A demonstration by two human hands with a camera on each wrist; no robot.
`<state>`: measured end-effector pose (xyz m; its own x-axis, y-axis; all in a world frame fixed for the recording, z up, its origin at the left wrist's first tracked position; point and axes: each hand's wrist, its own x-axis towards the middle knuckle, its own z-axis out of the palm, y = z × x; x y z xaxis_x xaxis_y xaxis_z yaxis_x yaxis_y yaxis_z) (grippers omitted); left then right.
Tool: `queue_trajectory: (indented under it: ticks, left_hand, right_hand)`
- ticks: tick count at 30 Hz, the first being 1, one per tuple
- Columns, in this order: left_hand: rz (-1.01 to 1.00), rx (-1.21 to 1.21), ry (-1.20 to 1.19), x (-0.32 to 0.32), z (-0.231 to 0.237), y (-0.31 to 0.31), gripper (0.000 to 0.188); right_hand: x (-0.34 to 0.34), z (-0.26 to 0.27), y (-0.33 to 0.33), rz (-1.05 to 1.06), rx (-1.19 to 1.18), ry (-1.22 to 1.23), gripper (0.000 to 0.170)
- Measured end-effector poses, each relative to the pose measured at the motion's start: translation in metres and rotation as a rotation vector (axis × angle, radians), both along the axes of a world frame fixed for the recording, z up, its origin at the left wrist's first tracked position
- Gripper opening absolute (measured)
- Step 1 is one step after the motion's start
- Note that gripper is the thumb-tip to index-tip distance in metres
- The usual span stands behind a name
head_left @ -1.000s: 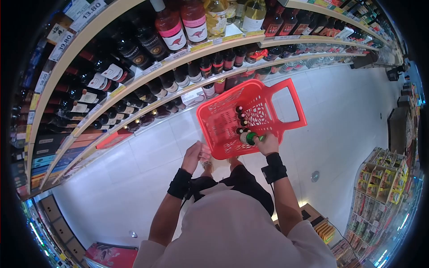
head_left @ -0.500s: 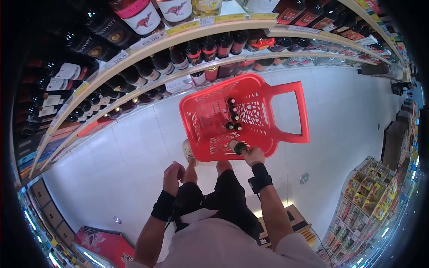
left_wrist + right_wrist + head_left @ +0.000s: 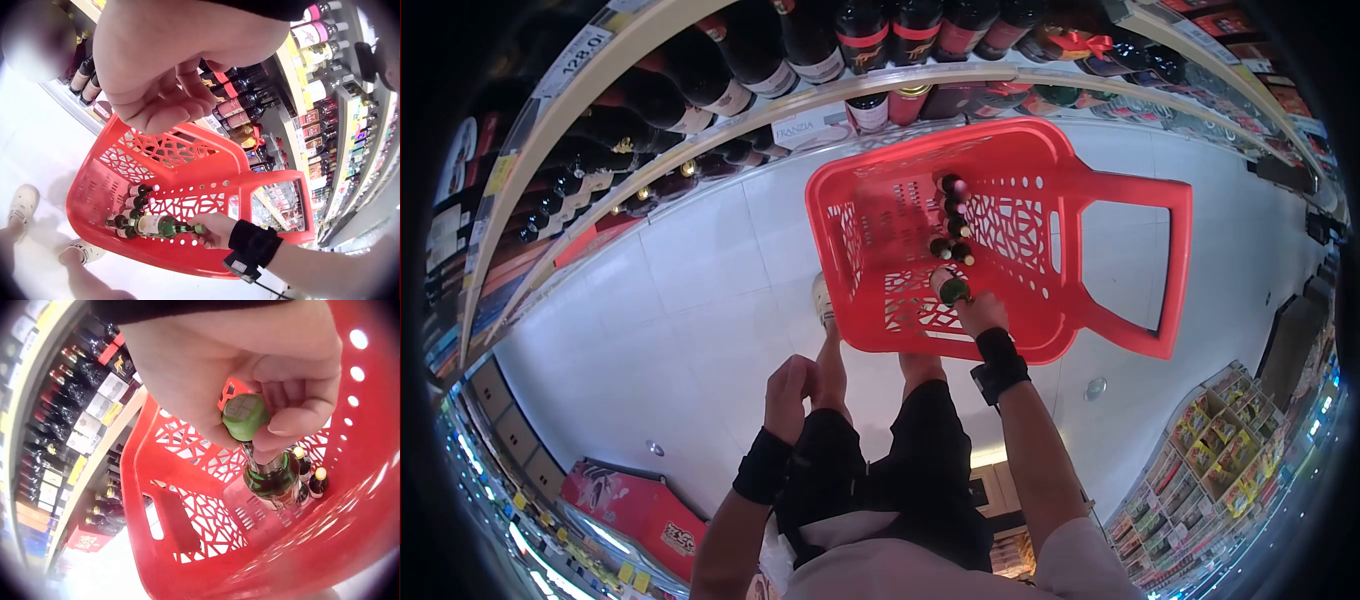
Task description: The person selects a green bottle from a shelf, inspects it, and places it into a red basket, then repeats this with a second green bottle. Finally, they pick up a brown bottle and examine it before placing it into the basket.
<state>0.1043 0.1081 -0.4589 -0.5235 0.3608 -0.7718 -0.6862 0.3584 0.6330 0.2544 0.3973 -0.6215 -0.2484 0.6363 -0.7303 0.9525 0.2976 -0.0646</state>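
Note:
My right hand [image 3: 983, 315] reaches over the near side of the red basket [image 3: 1040, 340] and pinches a green bottle [image 3: 949, 287] by its neck. In the right wrist view the fingers close below its green cap [image 3: 245, 417], and the bottle [image 3: 274, 484] points down into the basket. Several small dark bottles [image 3: 959, 227] stand in the basket beside it; whether the green one touches the bottom cannot be told. My left hand [image 3: 790, 390] hangs outside the basket with loosely curled fingers, holding nothing; it also shows in the left wrist view [image 3: 169, 81].
Shelves [image 3: 870, 85] packed with wine bottles curve past the far side of the basket. A tiered snack rack [image 3: 1215, 440] stands at the lower right, and a red case [image 3: 635, 505] at the lower left. The person's legs [image 3: 920, 372] are close to the basket.
The green bottle, held in my right hand, has turned more upright and moved closer to the small bottles. The basket appears larger and nearer. My left hand has drawn back from the basket's edge.

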Motion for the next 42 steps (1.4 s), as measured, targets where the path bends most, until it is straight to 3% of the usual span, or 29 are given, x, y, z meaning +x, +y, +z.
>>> queue_trajectory:
  ticks: [4,7,14,20,23,29,33,42]
  left_hand:
    - [-0.003,0.01,-0.031,0.008,-0.023,-0.002,0.045]
    - [-0.004,0.01,-0.116,0.01,-0.021,0.007,0.042]
    - [0.023,0.01,-0.13,0.029,-0.038,0.0,0.032]
    - [0.046,-0.007,-0.166,0.028,-0.045,-0.002,0.029]
    - [0.047,-0.018,-0.159,0.024,-0.049,-0.002,0.028]
    - [0.014,-0.011,-0.191,0.023,-0.058,-0.005,0.024]
    - [0.038,0.022,-0.255,0.024,-0.071,-0.004,0.021]
    - [0.058,0.056,-0.259,0.019,-0.101,-0.011,0.018]
  right_hand:
    - [-0.011,-0.031,0.004,0.08,0.056,0.053,0.039]
    - [-0.025,-0.045,0.017,0.037,-0.09,-0.02,0.047]
    - [-0.055,-0.087,0.022,0.013,0.059,0.098,0.04]
    - [-0.067,-0.157,0.035,-0.055,0.0,0.049,0.048]
    - [-0.077,-0.175,0.036,-0.089,0.07,0.022,0.039]
    - [-0.07,-0.235,0.042,-0.082,0.013,0.028,0.046]
    - [-0.071,-0.259,0.044,-0.077,0.059,-0.031,0.042]
    - [-0.071,-0.292,0.04,-0.062,0.089,-0.004,0.05]
